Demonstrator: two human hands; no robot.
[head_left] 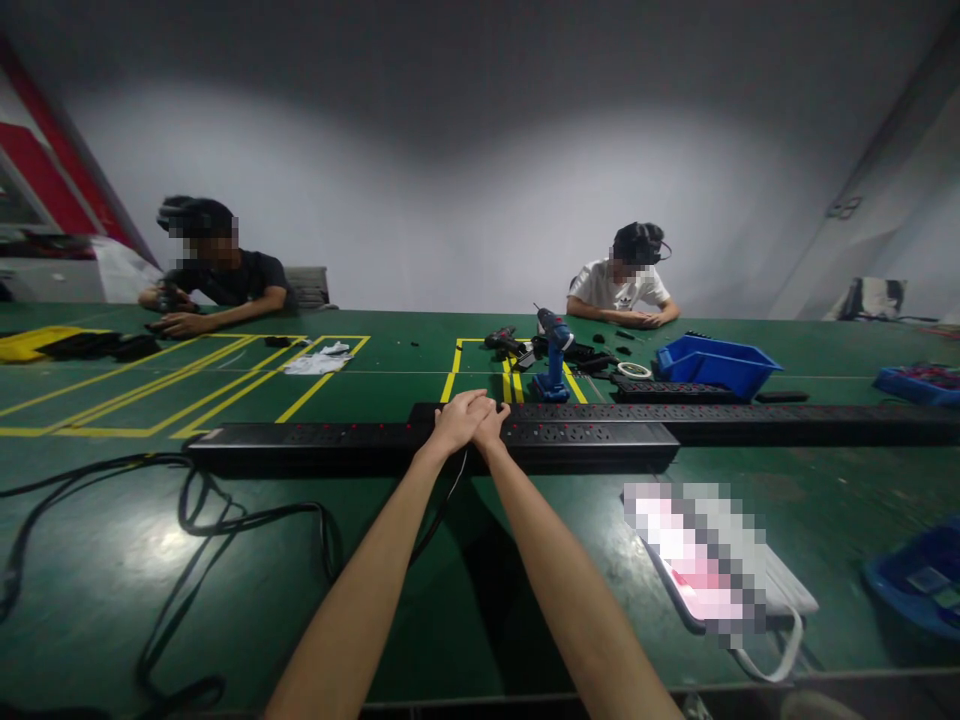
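Both my arms reach forward over the green table (120, 560). My left hand (459, 417) lies over my right hand (493, 424), and the two rest together on top of a long black power strip (315, 442). The left fingers are stretched out over the right hand. The right hand's fingers are mostly hidden beneath the left hand. I cannot make out anything held in either hand. A second long black power strip (750, 415) lies just behind the first and runs off to the right.
A black cable (225, 520) loops on the table at the left. A blue cordless drill (553, 350) stands behind my hands, near a blue bin (712, 365) and a tape roll (634, 371). Two other people sit at the far side. A blurred-out object (705, 560) lies at the right.
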